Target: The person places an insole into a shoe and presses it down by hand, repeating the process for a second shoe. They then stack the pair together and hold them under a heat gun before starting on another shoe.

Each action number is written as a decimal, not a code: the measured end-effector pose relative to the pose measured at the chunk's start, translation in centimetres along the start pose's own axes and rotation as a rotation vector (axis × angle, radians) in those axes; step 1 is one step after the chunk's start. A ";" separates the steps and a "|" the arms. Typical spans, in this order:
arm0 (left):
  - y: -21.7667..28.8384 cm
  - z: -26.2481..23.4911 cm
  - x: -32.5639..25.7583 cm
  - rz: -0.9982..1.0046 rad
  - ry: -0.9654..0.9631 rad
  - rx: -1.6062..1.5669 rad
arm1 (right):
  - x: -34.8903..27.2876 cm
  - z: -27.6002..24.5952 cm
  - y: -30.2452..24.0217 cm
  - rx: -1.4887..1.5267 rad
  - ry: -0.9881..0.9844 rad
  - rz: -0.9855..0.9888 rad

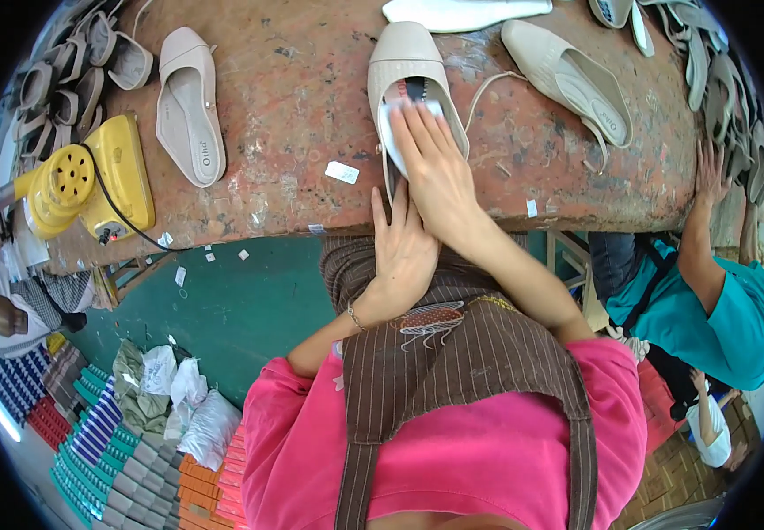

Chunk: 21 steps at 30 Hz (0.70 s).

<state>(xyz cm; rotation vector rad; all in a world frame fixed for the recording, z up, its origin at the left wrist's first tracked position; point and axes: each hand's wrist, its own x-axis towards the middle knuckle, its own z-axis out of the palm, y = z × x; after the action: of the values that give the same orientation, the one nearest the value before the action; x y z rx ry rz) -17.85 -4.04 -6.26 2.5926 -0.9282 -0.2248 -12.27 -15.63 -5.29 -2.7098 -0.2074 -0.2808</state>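
A beige slingback shoe [406, 53] lies on the worktable in front of me, toe pointing away. My right hand [439, 181] lies flat over its opening, fingers stretched out on a white flat piece [388, 132] that may be an insole or a cloth. Beneath my right wrist, my left hand [406, 252] rests at the shoe's heel end with its fingers extended and apart. Part of the heel is hidden by my hands. Another beige shoe [189, 106] lies to the left, and a third [567, 75] to the right with its strap loose.
The worn reddish-brown worktable [293, 115] carries a yellow machine [117, 177] with a black cord at left. Shoes are piled at far left [90, 79] and far right [722, 97]. A white shoe-shaped piece [466, 13] lies behind. A co-worker's hand [710, 172] touches the table's right end.
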 end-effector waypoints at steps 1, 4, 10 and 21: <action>0.0 0.1 0.1 -0.010 -0.004 -0.024 | 1.5 0.7 0.4 -0.010 -0.001 0.012; 0.4 -0.1 0.6 -0.060 -0.006 -0.058 | 4.6 0.8 1.1 -0.026 -0.080 0.076; -0.1 1.3 -0.3 0.032 0.038 0.027 | 0.7 2.0 -0.8 -0.190 -0.015 0.078; 0.4 -0.2 0.7 -0.053 0.031 -0.047 | 3.0 1.1 0.3 0.071 -0.294 0.108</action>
<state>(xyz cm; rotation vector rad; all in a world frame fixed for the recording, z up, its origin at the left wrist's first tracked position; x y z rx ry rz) -17.46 -4.70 -5.94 2.5723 -0.8341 -0.2168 -9.17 -15.13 -5.68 -2.6694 -0.1503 0.1556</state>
